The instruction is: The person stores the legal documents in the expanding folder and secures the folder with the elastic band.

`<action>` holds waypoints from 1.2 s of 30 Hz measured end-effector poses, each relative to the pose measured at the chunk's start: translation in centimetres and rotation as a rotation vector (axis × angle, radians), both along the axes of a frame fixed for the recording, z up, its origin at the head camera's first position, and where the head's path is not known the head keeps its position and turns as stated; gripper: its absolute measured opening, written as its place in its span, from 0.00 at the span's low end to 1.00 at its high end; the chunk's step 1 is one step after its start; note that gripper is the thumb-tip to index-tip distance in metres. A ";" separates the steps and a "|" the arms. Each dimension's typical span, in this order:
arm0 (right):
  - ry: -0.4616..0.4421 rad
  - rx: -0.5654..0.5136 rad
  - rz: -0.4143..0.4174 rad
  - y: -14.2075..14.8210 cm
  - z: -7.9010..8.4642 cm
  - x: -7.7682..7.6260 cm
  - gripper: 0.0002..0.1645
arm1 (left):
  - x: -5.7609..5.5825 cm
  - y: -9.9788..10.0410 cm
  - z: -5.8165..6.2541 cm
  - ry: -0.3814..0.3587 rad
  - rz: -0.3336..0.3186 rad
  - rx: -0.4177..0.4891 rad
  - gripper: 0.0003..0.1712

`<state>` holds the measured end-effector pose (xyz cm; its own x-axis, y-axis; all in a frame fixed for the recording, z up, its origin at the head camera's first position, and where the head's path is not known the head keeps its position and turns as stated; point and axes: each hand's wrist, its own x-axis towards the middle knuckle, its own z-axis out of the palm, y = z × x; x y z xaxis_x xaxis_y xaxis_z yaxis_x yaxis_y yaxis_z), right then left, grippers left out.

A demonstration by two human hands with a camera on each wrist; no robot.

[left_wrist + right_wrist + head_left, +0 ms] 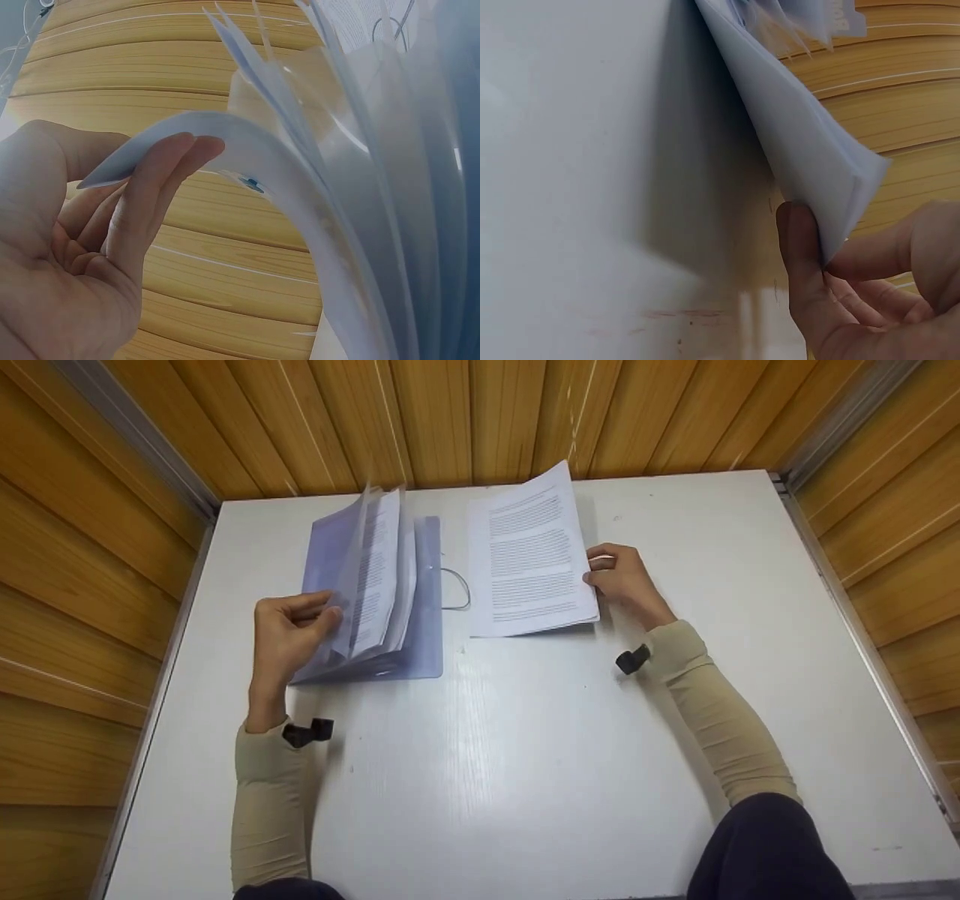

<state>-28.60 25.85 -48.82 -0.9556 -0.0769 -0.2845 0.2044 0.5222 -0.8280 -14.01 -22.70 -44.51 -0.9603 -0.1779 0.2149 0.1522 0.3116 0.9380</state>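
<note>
With the left hand (281, 639), pinching a clear leaf (259, 146) of the blue folder (429, 622) by its outer edge, apparently for holding the inner pages (381, 570) fanned up. Over with the right hand (626, 581), gripping printed sheets (532, 562) at their right edge, holding that side tilted off the white desk (525, 780), likely for grasping several together. Having the folder open towards the desk's far left corner, the sheets by the middle of its far edge, a thin grey loop (468, 587) between.
</note>
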 end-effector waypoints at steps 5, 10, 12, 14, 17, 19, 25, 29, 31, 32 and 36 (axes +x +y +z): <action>-0.020 -0.084 -0.021 -0.1 0.7 0.3 0.27 | 0.1 0.1 0.2 -0.009 0.013 -0.008 0.13; -0.011 -0.133 -0.033 -0.2 1.3 0.4 0.26 | 0.3 0.1 0.3 0.001 0.017 0.002 0.12; -0.008 -0.146 -0.034 -0.2 1.5 0.4 0.26 | 0.3 0.0 0.3 0.004 0.020 0.006 0.12; -0.006 -0.153 -0.035 -0.2 1.7 0.5 0.26 | 0.3 -0.1 0.2 0.005 0.023 0.006 0.12; 0.001 -0.181 -0.036 0.1 2.0 0.6 0.26 | 0.3 -0.1 0.1 0.015 0.020 0.003 0.12; 0.009 -0.190 -0.036 0.3 2.1 0.7 0.26 | 0.3 -0.1 0.1 0.023 0.017 -0.004 0.12; 0.014 -0.209 -0.040 0.6 2.8 0.9 0.26 | 0.3 -0.2 0.2 0.021 0.027 -0.009 0.12; 0.002 -0.205 -0.042 0.5 3.3 1.0 0.27 | 0.3 -0.2 0.3 0.014 0.038 -0.005 0.13; -0.007 -0.201 -0.041 0.4 3.4 1.1 0.27 | 0.4 -0.2 0.3 0.014 0.040 -0.004 0.13; -0.012 -0.204 -0.039 0.3 3.4 1.1 0.27 | 0.4 -0.2 0.3 0.016 0.040 -0.004 0.12; -0.025 -0.220 -0.036 0.0 3.4 1.3 0.27 | 0.5 -0.2 0.4 0.015 0.044 -0.003 0.12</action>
<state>-27.35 25.85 -45.38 -0.9517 -0.1057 -0.2884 0.2417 0.3219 -0.9154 -13.55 -22.93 -44.14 -0.9481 -0.2196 0.2298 0.1522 0.3211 0.9347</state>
